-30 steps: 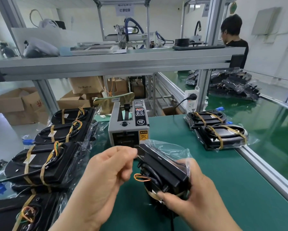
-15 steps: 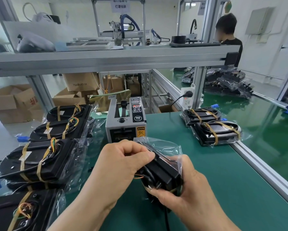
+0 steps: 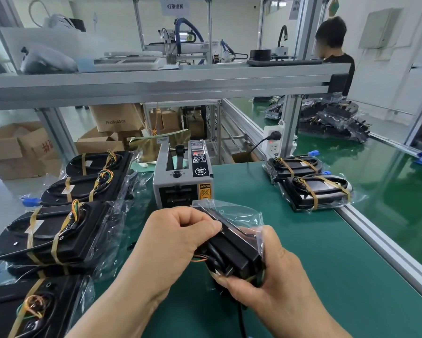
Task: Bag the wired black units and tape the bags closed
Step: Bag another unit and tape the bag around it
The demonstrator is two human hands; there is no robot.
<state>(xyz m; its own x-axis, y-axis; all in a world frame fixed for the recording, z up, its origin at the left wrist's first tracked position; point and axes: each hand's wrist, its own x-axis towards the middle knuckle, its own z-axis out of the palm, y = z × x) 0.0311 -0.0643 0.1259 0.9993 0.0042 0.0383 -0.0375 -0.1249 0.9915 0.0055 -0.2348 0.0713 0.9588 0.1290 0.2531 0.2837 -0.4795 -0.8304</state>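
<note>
I hold a wired black unit above the green mat, partly inside a clear plastic bag. My right hand grips the unit from below and the right. My left hand pinches the bag's edge at the unit's top left corner. The grey tape dispenser stands just behind my hands. Several unbagged units bound with tan straps lie on loose bags at the left. Two bagged units lie at the right by the rail.
An aluminium rail edges the mat on the right, with a green conveyor beyond. A metal shelf spans overhead. Cardboard boxes stand on the floor behind. A person works at the far right near a pile of bagged units.
My left hand closed in from the left onto the unit's top corner and now pinches the bag there. The unit dropped slightly and tilted flatter in my right hand.
</note>
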